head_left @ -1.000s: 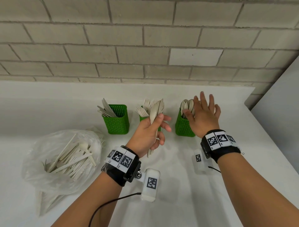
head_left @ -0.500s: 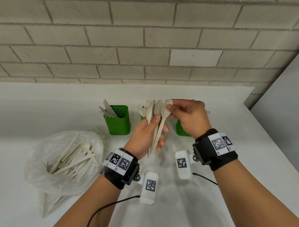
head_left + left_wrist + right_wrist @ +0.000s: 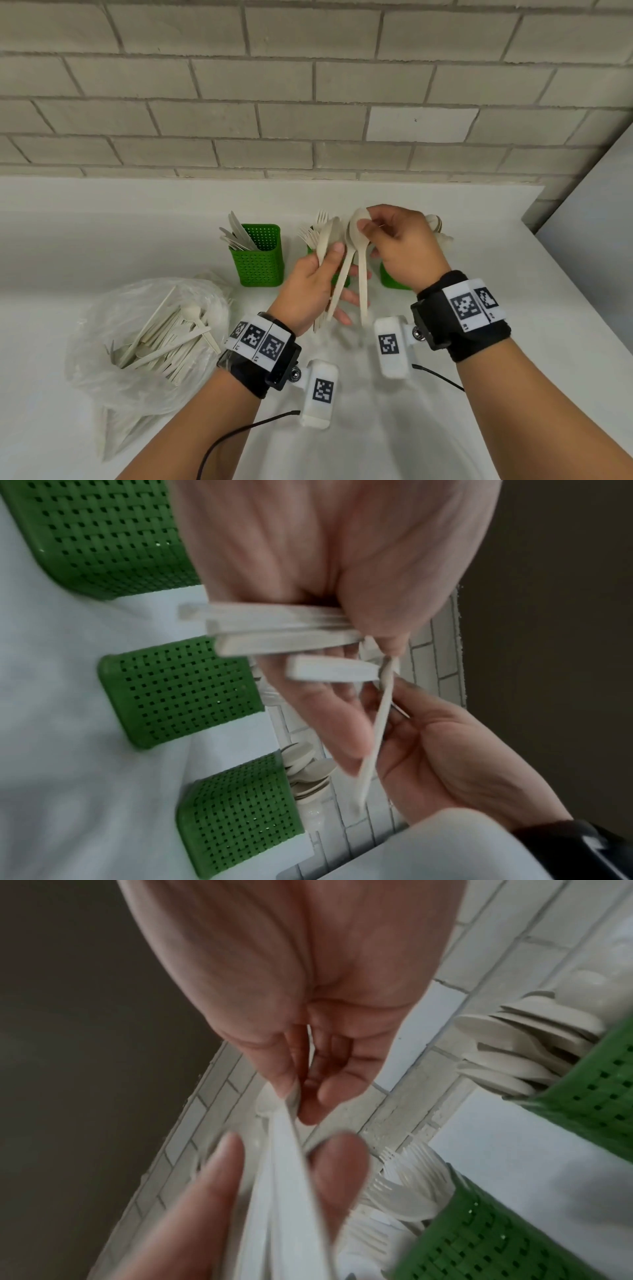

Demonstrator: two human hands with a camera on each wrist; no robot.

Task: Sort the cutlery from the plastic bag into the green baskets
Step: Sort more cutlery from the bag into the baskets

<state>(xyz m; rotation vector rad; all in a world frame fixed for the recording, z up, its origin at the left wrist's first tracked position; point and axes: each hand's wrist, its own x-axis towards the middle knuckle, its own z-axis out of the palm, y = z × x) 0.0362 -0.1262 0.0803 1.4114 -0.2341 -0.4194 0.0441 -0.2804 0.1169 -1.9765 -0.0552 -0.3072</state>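
My left hand (image 3: 325, 270) grips a bundle of pale cutlery (image 3: 329, 240) by the handles, bowls pointing up, in front of the middle basket. My right hand (image 3: 366, 224) pinches the bowl of one spoon (image 3: 361, 274) from that bundle between thumb and finger; its handle hangs down beside the others. The right wrist view shows that pinch on the spoon (image 3: 284, 1110). In the left wrist view the bundle's handles (image 3: 274, 631) stick out of my fist. Three green baskets stand in a row: knives (image 3: 258, 263), forks (image 3: 342, 279), spoons (image 3: 394, 282), the last two partly hidden by my hands.
A clear plastic bag (image 3: 102, 370) with several more pieces of cutlery lies on the white table (image 3: 479, 428) at the left. A brick wall (image 3: 308, 102) rises right behind the baskets. The table's right edge runs close to my right arm.
My right hand left the spoon basket, came across to the bundle and took one spoon by its bowl. That spoon now stands slightly apart from the rest.
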